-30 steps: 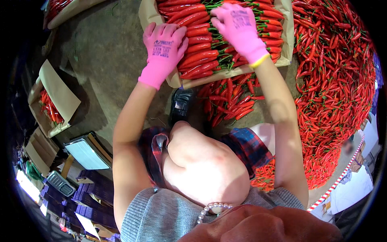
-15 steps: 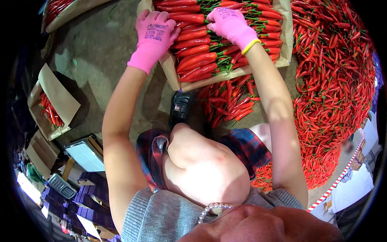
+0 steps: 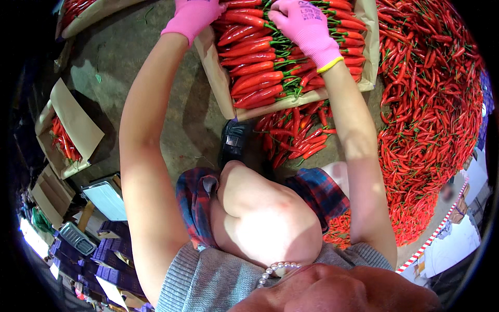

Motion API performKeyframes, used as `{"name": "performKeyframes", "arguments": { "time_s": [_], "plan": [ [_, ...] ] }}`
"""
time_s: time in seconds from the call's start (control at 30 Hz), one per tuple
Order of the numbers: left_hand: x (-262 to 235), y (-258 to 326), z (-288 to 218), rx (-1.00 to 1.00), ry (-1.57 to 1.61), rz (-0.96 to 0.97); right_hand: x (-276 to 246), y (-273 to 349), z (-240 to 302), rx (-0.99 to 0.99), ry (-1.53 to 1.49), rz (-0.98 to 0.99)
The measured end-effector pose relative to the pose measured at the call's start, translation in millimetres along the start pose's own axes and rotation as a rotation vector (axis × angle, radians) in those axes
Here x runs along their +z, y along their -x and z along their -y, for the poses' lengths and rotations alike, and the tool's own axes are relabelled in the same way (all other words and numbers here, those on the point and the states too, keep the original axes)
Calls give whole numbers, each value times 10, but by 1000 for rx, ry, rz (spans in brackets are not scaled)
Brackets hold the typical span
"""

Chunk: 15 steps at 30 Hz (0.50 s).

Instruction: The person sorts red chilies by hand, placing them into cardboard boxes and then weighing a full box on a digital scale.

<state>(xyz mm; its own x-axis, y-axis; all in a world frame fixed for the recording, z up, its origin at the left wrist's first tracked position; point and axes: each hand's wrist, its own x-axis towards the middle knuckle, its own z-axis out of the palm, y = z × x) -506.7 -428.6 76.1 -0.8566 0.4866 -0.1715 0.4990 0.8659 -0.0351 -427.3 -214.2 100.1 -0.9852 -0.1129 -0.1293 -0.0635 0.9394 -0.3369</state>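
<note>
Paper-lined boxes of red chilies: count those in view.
3. One box lies under both gloved hands at top centre, one at the top left corner, one at the left edge. Others may lie out of frame.

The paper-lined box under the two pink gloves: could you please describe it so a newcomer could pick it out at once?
Start from the big loose heap of red chillies on the concrete floor. Just left of it lies the paper-lined box, where the left hand and right hand rest. Unlike the smaller box far left, its chillies lie in neat rows, stems meeting mid-box.
</note>
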Motion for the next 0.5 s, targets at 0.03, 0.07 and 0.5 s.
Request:
{"name": "performKeyframes", "arguments": {
  "time_s": [0.03,0.07,0.5],
  "plan": [
    [3,11,16,3,7,9,-3,4,29,-42,-56,-62],
    [8,26,10,-7,-15,-9,-21,-2,79,-84,-110,-128],
    [224,388,187,104,230,-404,-276,-144,-150,-290,123,-309]
  ]
}}
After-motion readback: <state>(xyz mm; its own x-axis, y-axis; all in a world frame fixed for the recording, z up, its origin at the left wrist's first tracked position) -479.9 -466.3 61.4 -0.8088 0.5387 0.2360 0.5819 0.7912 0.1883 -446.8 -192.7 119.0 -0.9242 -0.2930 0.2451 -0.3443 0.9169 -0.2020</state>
